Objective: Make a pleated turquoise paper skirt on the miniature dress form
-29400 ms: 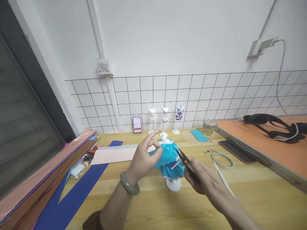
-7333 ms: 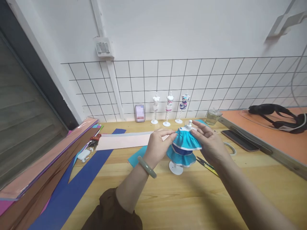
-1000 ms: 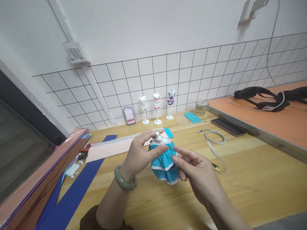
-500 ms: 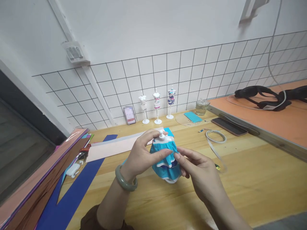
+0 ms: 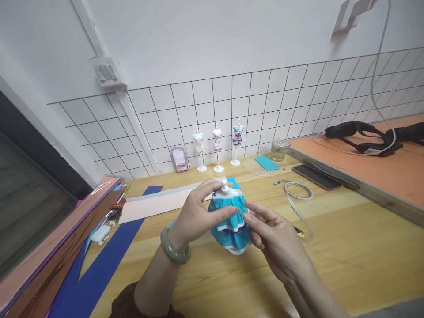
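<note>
Tiered blue dress [image 5: 229, 213], one: worn by white mannequin [image 5: 225, 187], between the hands at the desk [image 5: 205, 282]. Left hand [image 5: 195, 215]: half-curled grip steadied it, thumb across front. Right hand [image 5: 274, 232]: narrow pinch held ruffle's edge. Light, even tension likely suited the pleats.

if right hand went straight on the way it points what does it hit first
The right hand would most likely meet the turquoise dress first; its fingertips appear to touch it, though depth is unclear.
</note>
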`<state>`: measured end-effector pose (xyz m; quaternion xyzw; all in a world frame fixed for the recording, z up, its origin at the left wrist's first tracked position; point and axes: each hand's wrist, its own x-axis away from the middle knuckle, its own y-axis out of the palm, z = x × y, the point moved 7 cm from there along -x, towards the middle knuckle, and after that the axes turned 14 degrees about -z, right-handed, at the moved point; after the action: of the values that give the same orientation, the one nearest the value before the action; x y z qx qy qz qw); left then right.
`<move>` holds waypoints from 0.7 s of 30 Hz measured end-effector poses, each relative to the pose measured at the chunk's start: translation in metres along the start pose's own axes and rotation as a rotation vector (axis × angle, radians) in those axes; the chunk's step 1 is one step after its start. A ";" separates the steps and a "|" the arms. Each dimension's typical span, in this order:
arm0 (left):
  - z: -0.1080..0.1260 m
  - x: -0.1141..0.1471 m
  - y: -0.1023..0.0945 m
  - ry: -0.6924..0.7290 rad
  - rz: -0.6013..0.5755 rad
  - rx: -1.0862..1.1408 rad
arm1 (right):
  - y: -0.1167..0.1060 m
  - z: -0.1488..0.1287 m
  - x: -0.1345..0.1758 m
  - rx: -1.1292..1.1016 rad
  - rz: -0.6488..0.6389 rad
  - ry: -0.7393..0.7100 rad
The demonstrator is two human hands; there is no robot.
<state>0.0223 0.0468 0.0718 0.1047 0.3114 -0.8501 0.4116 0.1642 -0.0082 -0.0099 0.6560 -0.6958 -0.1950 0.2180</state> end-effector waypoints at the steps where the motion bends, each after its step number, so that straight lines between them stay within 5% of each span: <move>1: 0.000 0.000 0.000 0.002 -0.003 0.001 | 0.000 0.000 0.000 -0.003 0.004 -0.008; 15: -0.002 -0.001 0.001 -0.003 0.001 0.024 | 0.010 0.008 -0.001 -0.441 -0.119 0.170; 21: -0.004 -0.001 0.001 -0.015 0.003 0.039 | 0.009 0.007 -0.001 -0.465 -0.140 0.176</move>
<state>0.0236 0.0497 0.0682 0.1068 0.2916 -0.8561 0.4131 0.1535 -0.0066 -0.0107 0.6490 -0.5636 -0.3065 0.4089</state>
